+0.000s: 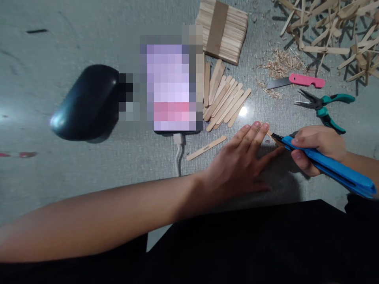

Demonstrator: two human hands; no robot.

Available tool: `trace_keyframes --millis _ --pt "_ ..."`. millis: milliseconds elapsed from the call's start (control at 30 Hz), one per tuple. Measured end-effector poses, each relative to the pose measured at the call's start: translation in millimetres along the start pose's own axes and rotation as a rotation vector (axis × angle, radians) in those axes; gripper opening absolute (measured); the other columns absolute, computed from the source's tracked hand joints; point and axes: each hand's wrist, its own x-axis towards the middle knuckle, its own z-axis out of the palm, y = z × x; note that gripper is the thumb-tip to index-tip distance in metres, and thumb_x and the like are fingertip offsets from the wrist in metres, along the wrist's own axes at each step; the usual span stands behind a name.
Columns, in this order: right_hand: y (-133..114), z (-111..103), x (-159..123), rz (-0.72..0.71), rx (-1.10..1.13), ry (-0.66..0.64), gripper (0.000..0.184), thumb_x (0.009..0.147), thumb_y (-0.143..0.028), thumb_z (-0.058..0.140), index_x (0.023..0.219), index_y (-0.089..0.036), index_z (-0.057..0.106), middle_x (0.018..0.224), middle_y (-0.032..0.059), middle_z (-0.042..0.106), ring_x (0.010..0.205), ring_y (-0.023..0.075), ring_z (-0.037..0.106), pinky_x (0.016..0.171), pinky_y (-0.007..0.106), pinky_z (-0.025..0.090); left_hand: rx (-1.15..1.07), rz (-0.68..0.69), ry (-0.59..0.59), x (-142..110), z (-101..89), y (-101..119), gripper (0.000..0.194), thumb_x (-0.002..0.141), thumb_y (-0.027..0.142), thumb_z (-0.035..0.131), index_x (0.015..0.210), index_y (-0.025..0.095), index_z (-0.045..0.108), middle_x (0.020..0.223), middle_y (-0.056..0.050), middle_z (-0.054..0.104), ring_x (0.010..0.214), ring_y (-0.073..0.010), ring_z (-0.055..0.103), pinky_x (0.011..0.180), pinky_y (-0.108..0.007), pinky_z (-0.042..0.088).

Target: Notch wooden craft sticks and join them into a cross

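Right hand [325,142] gripping blue cutter [340,167], fingers closing round handle; left hand [239,163] at its nine o'clock spreading flat, seemingly pinning half-hidden wooden stick [269,133] at blade's [276,138] ten o'clock; stick shifting under pressure could be sending blade into left fingertips [265,126]

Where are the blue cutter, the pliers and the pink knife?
Blue cutter [331,163]: head view, middle of its blue body.
Pliers [319,103]: head view, at the pivot.
Pink knife [299,79]: head view, handle, near the blade end.

Head cam looks fwd & steeply down from wearer's side, close over tabletop [89,167], L hand [238,163] & R hand [327,141].
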Motion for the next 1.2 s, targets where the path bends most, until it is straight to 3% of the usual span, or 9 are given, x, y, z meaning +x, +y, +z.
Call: trace_keyframes --millis 233,367,600,733,933,1200 --pt "-1.5 -0.6 -0.8 0.029 0.01 -0.027 0.018 0.102 -0.021 0.066 0.116 -0.032 0.065 0.078 -0.0035 0.078 0.058 0.0195 0.075 0.055 0.034 0.061 -0.028 0.003 0.004 -0.2 -0.5 0.0 0.12 0.089 0.087 0.084 0.183 0.023 0.043 0.186 -0.03 0.043 0.173 -0.0509 0.045 0.14 -0.062 0.043" --pt "-2.4 -0.3 0.5 0.014 -0.007 -0.006 0.017 0.103 -0.02 0.064 0.115 -0.032 0.063 0.076 -0.0035 0.077 0.056 0.0184 0.072 0.052 0.033 0.059 -0.004 0.013 0.005 -0.5 -1.5 -0.2 0.118 0.09 0.087 0.083 0.18 0.02 0.047 0.184 -0.034 0.044 0.171 -0.052 0.048 0.139 -0.061 0.045" --pt "-1.0 -4.3 0.5 0.019 0.02 -0.066 0.02 0.103 -0.019 0.066 0.118 -0.032 0.063 0.08 -0.0037 0.077 0.058 0.0186 0.072 0.055 0.033 0.056 -0.02 0.013 0.014 -1.0 -0.3 -0.8 0.12 0.089 0.087 0.084 0.182 0.021 0.044 0.184 -0.032 0.044 0.172 -0.0517 0.047 0.14 -0.061 0.043" --pt "-1.2 -2.9 0.3 -0.012 -0.039 -0.044 0.019 0.103 -0.02 0.066 0.117 -0.031 0.059 0.078 -0.0047 0.072 0.056 0.0181 0.065 0.058 0.035 0.053 -0.034 0.008 -0.002 -0.6 -0.6 -0.7 0.12 0.09 0.084 0.086 0.183 0.02 0.042 0.186 -0.032 0.042 0.173 -0.0515 0.045 0.141 -0.062 0.042" --pt "0.9 -4.1 1.6 -0.059 -0.05 -0.163 0.024 0.098 -0.018 0.066 0.112 -0.03 0.05 0.072 -0.0077 0.054 0.052 0.0155 0.049 0.054 0.034 0.042 -0.033 0.004 0.002 -0.5 -2.2 -0.8 0.127 0.087 0.087 0.086 0.185 0.022 0.038 0.184 -0.031 0.047 0.172 -0.0504 0.048 0.139 -0.06 0.045" --pt "-3.6 -2.5 15.1 0.023 -0.025 -0.162 0.023 0.096 -0.016 0.062 0.1 -0.029 0.044 0.07 -0.0072 0.048 0.05 0.0147 0.044 0.051 0.035 0.037 -0.023 0.016 0.027 0.0 -3.1 1.2 0.124 0.085 0.087 0.088 0.179 0.017 0.046 0.18 -0.035 0.049 0.168 -0.0517 0.053 0.138 -0.059 0.047"
